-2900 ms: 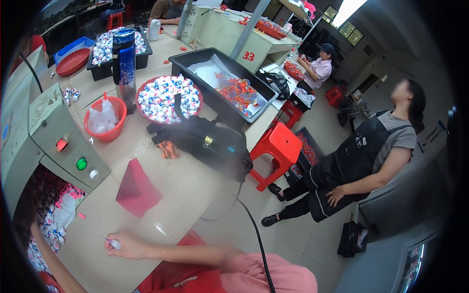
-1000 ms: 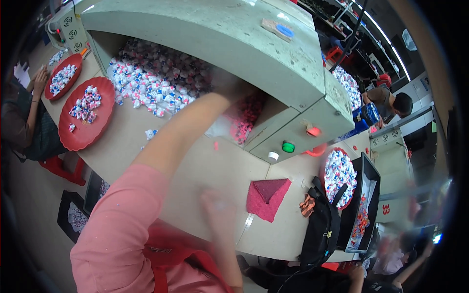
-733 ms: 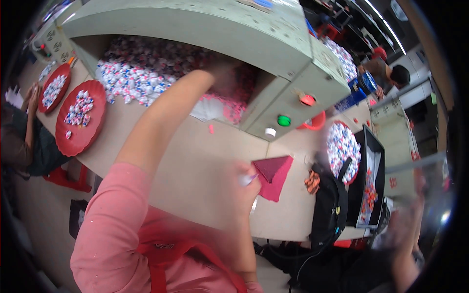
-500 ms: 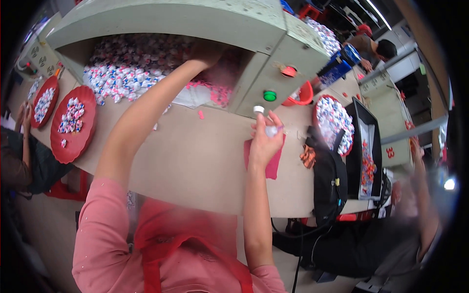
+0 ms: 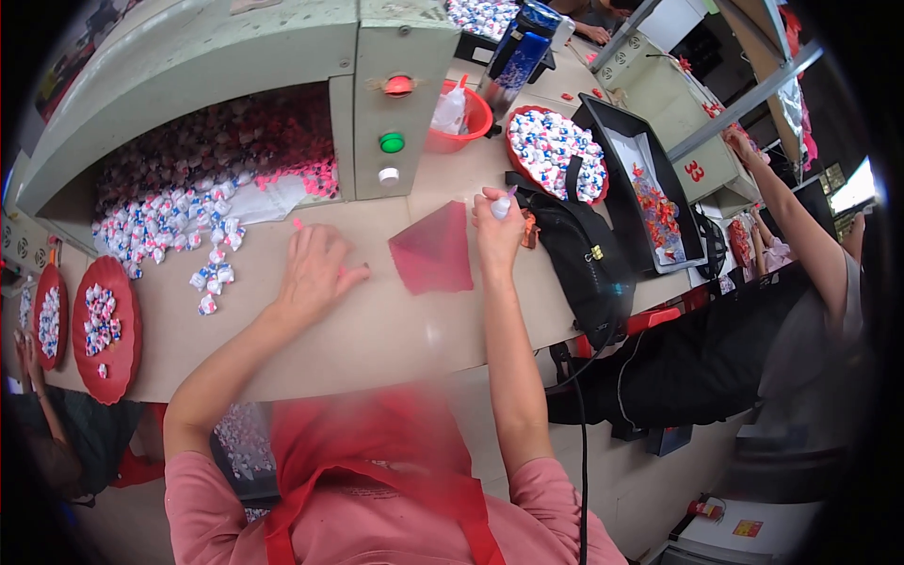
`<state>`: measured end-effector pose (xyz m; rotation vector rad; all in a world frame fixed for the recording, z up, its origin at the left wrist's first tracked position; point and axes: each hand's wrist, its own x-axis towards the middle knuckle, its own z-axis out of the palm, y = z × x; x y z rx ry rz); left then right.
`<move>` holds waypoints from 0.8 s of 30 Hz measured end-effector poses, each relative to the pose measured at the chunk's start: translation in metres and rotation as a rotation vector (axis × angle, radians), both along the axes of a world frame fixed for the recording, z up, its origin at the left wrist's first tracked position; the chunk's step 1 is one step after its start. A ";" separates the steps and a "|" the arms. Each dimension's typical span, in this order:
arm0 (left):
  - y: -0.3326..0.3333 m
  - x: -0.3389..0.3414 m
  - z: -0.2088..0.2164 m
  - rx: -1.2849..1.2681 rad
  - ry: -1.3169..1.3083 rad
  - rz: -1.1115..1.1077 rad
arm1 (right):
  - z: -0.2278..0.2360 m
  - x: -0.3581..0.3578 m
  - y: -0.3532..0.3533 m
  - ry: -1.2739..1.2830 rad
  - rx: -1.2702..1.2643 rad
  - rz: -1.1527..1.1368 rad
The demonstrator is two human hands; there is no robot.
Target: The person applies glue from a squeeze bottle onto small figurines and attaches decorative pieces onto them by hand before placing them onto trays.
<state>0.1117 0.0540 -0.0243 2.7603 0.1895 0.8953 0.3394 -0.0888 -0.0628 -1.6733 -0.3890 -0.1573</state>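
Note:
My left hand [image 5: 315,268] rests palm down on the table, its fingers apart. A small pink piece [image 5: 298,224] shows at its fingertips; whether anything lies under the palm is hidden. My right hand [image 5: 499,235] is closed around a small squeeze bottle [image 5: 502,207], whitish with a purple tip, held above the table. Between the two hands lies a pink cloth [image 5: 433,250]. Beyond my left hand, a pale green metal cabinet [image 5: 400,56] has an opening full of small white, blue and pink pieces [image 5: 169,218]. Some of these spill onto the table.
Left stand red scalloped trays [image 5: 121,363] with similar pieces. To the right are a black bag [image 5: 584,254], a full red tray [image 5: 511,151], a black bin [image 5: 603,118], a red basket [image 5: 476,113] and a blue tumbler [image 5: 518,52]. Other people's arms [image 5: 800,217] show at both sides.
My left hand has come out of the cabinet opening onto the table. More pieces lie in front of the opening. My right hand still holds the bottle, now right of the cloth; the view has shifted.

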 end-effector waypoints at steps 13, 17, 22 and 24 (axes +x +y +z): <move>-0.076 0.205 -0.006 -1.055 -0.101 -0.135 | 0.039 0.060 -0.050 0.124 0.227 -0.115; -0.075 0.293 -0.019 -1.074 -0.069 0.165 | 0.037 0.073 -0.045 0.108 0.311 -0.222; -0.066 0.370 -0.055 -1.964 0.109 -0.182 | 0.022 0.092 -0.064 0.180 0.306 -0.217; -0.029 0.365 -0.045 -2.126 0.162 -0.260 | 0.043 0.078 -0.047 0.095 0.201 -0.161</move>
